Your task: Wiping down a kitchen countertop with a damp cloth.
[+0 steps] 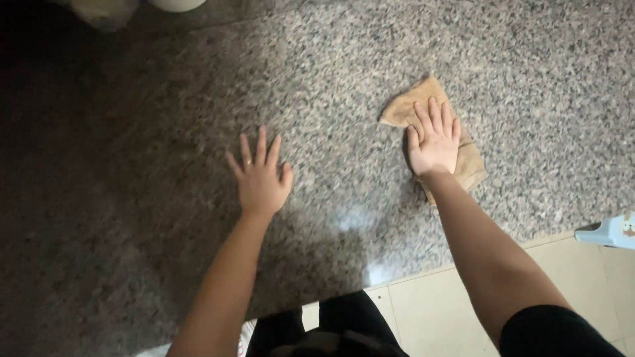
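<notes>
Two bare hands are lying on the speckled grey granite counter (165, 198). The left hand (260, 175) is pressing flat with fingers spread, holding nothing. The right hand (434, 140) is resting open on the folded tan cloth (471, 162), near the counter's front edge. For good wiping, the palm should be keeping even pressure. A pale blue object (612, 233) is sitting at the far right, well apart.
</notes>
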